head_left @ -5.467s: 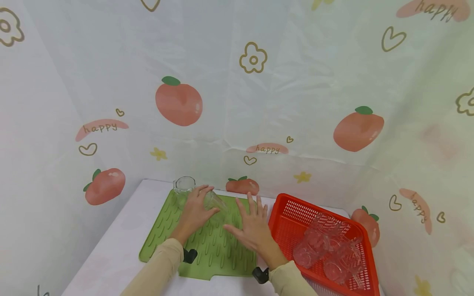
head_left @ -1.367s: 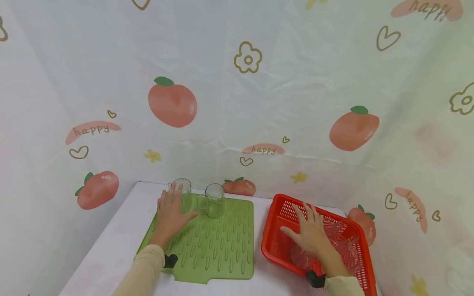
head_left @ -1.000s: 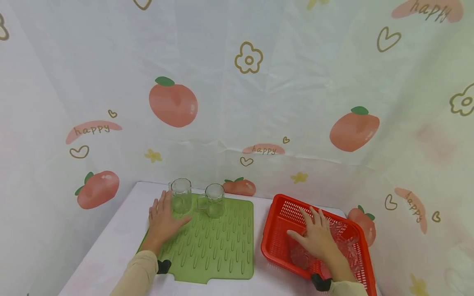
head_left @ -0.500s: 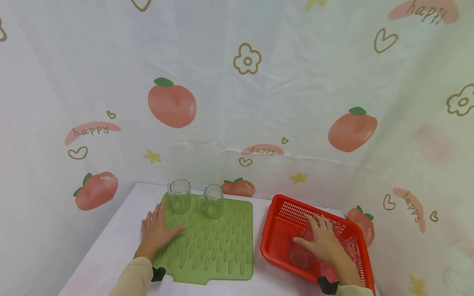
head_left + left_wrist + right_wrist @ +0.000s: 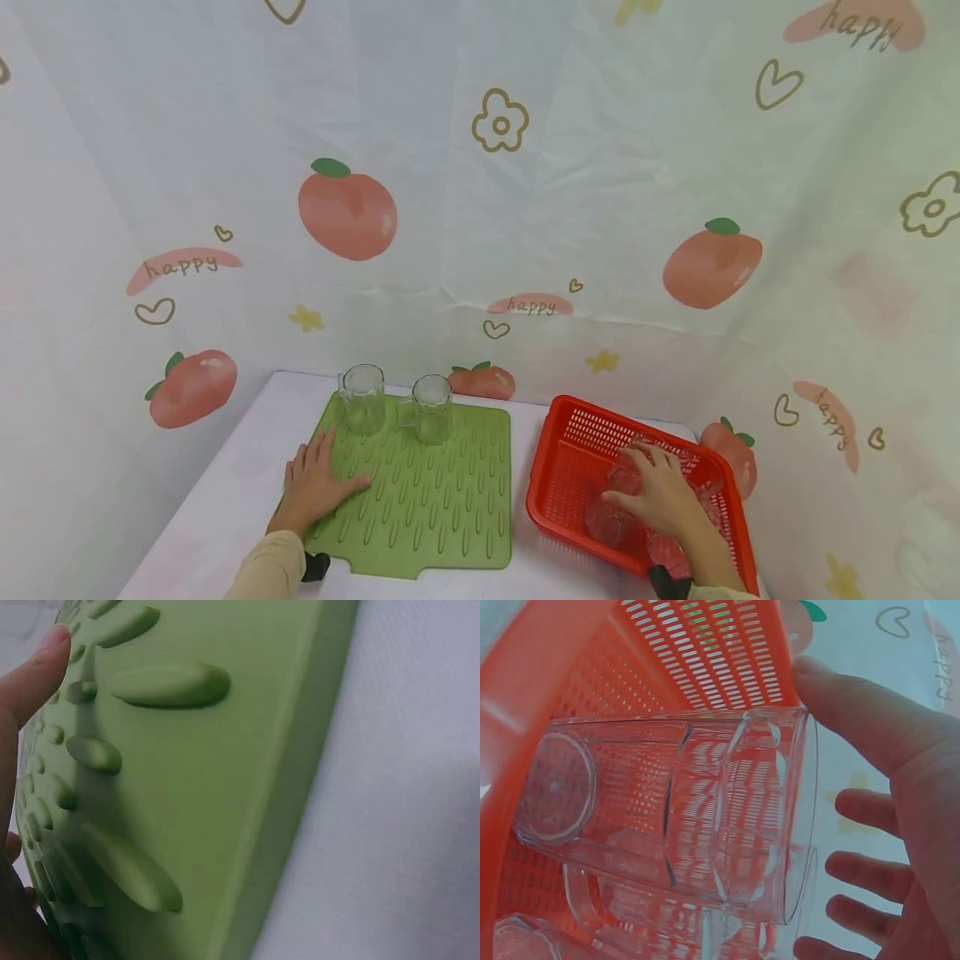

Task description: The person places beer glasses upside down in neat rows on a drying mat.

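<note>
Two clear glass mugs, a left one [image 5: 364,408] and a right one [image 5: 432,417], stand upright at the back of a green draining mat [image 5: 427,508] with raised ridges. Spread over the mat's left edge is my left hand [image 5: 311,485], which holds nothing. My right hand [image 5: 663,500] reaches over the red basket [image 5: 558,475], fingers loosely bent. In the right wrist view a glass mug [image 5: 660,802] lies on its side in the basket; my thumb [image 5: 855,712] is right at its rim, and the other fingers are spread beyond the mouth.
Further glass mugs lie in the basket, one [image 5: 525,941] at the lower left of the right wrist view. White cloth [image 5: 255,467] covers the table. A printed curtain [image 5: 450,208] rises behind and at both sides.
A mug tilted at my left hand 5.5 seconds ago now stands on the mat. My left hand has drawn back toward the front left; my right hand has moved from the mat into the basket.
</note>
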A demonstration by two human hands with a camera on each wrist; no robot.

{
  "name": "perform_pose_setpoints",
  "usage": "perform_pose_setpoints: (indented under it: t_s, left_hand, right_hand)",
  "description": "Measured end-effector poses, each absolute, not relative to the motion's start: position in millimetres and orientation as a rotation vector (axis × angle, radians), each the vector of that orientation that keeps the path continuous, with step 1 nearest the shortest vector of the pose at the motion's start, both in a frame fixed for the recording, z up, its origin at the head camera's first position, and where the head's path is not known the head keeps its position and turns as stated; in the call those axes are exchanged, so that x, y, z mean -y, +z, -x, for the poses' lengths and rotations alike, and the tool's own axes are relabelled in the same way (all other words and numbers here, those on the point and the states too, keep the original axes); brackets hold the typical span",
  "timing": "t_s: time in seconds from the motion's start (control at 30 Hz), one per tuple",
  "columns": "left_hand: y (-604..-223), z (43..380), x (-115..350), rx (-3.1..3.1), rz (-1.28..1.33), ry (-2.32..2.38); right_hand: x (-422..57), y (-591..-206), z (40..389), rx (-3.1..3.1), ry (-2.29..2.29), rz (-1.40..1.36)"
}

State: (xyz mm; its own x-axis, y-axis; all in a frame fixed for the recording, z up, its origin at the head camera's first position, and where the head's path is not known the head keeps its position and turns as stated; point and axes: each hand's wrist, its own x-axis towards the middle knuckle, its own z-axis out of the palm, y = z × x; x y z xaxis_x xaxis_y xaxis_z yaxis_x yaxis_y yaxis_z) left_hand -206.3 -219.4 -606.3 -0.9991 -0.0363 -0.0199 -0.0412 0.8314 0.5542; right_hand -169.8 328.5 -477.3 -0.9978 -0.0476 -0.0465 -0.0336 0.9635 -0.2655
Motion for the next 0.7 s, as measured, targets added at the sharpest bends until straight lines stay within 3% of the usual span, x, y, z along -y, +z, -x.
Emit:
perform_pose_setpoints:
  t_s: [0.7]
  left_hand:
    - [-607.4, 206.1, 220.7, -2.947, 0.044, 0.782]
  right_hand:
    - [-327.3, -471.9, 165.4, -3.036, -0.377, -0.021]
